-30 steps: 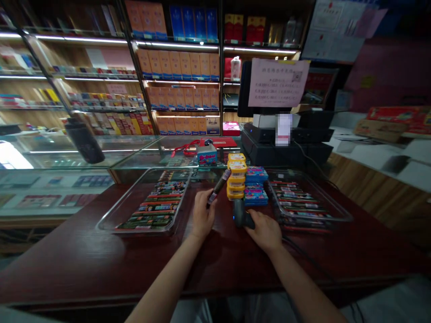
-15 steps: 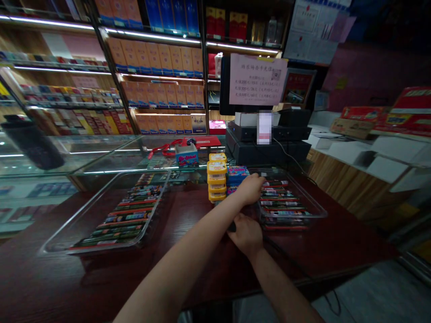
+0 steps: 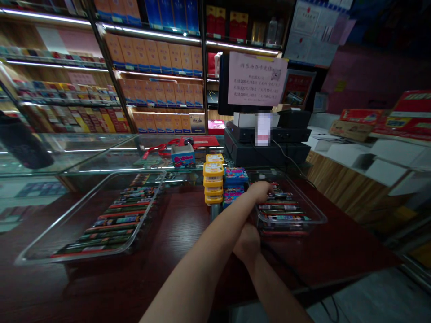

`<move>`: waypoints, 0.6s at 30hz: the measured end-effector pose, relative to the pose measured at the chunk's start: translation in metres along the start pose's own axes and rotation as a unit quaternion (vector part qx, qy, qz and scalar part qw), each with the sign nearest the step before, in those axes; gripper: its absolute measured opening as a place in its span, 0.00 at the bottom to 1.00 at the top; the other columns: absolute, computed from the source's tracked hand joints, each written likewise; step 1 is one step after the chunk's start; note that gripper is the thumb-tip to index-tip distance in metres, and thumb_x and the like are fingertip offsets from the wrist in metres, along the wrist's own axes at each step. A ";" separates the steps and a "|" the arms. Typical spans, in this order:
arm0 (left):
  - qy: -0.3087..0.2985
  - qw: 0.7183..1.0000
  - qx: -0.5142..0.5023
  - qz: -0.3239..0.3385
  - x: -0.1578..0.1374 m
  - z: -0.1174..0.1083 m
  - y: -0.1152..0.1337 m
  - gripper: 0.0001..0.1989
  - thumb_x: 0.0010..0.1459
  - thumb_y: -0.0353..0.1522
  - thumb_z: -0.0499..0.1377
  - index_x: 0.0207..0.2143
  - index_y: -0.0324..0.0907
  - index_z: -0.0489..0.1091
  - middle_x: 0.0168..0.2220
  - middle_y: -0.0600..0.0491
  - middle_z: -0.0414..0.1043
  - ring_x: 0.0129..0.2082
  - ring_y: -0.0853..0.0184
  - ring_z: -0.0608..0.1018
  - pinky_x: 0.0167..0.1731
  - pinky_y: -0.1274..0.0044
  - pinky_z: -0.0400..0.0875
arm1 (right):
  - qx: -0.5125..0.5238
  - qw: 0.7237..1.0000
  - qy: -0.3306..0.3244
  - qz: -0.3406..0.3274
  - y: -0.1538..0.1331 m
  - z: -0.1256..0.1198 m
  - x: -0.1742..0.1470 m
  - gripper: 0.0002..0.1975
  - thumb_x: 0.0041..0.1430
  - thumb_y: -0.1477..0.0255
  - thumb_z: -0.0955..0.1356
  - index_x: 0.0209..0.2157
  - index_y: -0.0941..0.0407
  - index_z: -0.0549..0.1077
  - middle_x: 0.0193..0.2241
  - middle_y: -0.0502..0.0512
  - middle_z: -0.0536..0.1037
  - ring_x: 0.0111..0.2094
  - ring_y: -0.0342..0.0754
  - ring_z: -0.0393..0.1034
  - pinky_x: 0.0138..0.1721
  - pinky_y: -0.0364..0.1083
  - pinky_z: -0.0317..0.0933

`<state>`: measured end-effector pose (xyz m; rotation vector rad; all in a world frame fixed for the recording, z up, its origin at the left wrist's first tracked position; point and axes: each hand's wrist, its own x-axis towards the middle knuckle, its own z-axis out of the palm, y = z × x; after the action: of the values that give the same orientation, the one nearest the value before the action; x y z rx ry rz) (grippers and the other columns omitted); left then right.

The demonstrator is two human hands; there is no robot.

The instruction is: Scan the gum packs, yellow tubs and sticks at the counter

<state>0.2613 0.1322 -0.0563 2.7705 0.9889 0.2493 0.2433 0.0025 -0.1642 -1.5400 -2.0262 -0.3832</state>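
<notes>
My left hand (image 3: 261,191) reaches across to the right-hand clear plastic tray (image 3: 316,218), over slim, dark-wrapped sticks (image 3: 281,207) lying in rows. Its fingers point down and away among the sticks; whether they grip one cannot be made out. Below it, my right hand (image 3: 248,242) is low over the table, close to the tray's left side. The left forearm crosses above this hand and hides its fingers. Just left of the tray stand blue and pink printed boxes (image 3: 235,176) and a stack of yellow-lidded tubs (image 3: 213,181).
Another clear tray (image 3: 136,244) with similar sticks sits at the left of the dark red table (image 3: 175,224). Behind are a glass counter, an open blue box (image 3: 183,157) and a monitor with a pink notice (image 3: 257,78). A black cable (image 3: 286,260) runs along the right.
My left hand has moved right and slightly down, farther over the right tray. My right hand has shifted slightly down, its fingers now behind the left forearm. The view has shifted slightly.
</notes>
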 end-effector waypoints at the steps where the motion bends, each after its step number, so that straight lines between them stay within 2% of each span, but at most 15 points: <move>1: 0.018 1.000 -0.006 0.006 -0.002 0.000 0.000 0.18 0.52 0.24 0.55 0.45 0.42 0.73 0.44 0.48 0.74 0.45 0.60 0.75 0.45 0.73 0.69 | 0.000 1.000 -0.025 0.008 -0.001 -0.004 0.002 0.11 0.56 0.70 0.63 0.36 0.59 0.75 0.26 0.59 0.77 0.31 0.53 0.72 0.33 0.48 0.63; 6: 0.114 0.991 -0.056 0.036 -0.023 -0.010 -0.001 0.16 0.55 0.27 0.55 0.45 0.38 0.73 0.43 0.45 0.73 0.45 0.62 0.74 0.48 0.73 0.67 | 0.010 0.992 -0.124 0.033 -0.007 -0.029 0.012 0.12 0.54 0.64 0.66 0.34 0.56 0.75 0.30 0.58 0.78 0.32 0.51 0.73 0.32 0.45 0.63; 9: 0.157 0.982 -0.092 0.058 -0.048 -0.021 0.002 0.14 0.55 0.26 0.55 0.44 0.38 0.73 0.42 0.46 0.74 0.44 0.64 0.74 0.47 0.73 0.68 | 0.023 0.986 -0.160 0.041 -0.010 -0.042 0.016 0.14 0.55 0.62 0.65 0.40 0.54 0.73 0.36 0.56 0.78 0.35 0.49 0.73 0.34 0.44 0.63; 12: 0.195 0.968 -0.142 0.069 -0.085 -0.032 0.003 0.13 0.57 0.27 0.54 0.44 0.37 0.73 0.42 0.46 0.74 0.44 0.65 0.74 0.46 0.74 0.68 | 0.033 0.978 -0.195 0.065 -0.011 -0.047 0.014 0.19 0.56 0.63 0.64 0.49 0.54 0.69 0.39 0.56 0.78 0.39 0.50 0.73 0.36 0.44 0.62; 14: 0.225 0.957 -0.167 0.071 -0.114 -0.039 0.000 0.13 0.57 0.28 0.54 0.45 0.37 0.72 0.42 0.47 0.75 0.44 0.65 0.74 0.46 0.74 0.68 | 0.054 0.979 -0.187 0.054 -0.010 -0.047 0.011 0.22 0.57 0.63 0.64 0.53 0.54 0.66 0.42 0.57 0.77 0.41 0.50 0.72 0.38 0.45 0.61; 18: 0.285 0.945 -0.152 0.053 -0.179 -0.057 -0.026 0.12 0.58 0.28 0.54 0.44 0.39 0.72 0.42 0.48 0.75 0.44 0.65 0.74 0.47 0.73 0.67 | 0.071 0.982 -0.170 0.046 -0.008 -0.043 0.004 0.18 0.59 0.62 0.62 0.50 0.52 0.67 0.41 0.55 0.77 0.40 0.49 0.73 0.36 0.45 0.61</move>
<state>0.0966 0.0443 -0.0235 2.5031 0.8125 1.1641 0.2460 -0.0197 -0.1261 -1.6910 -2.1695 0.0683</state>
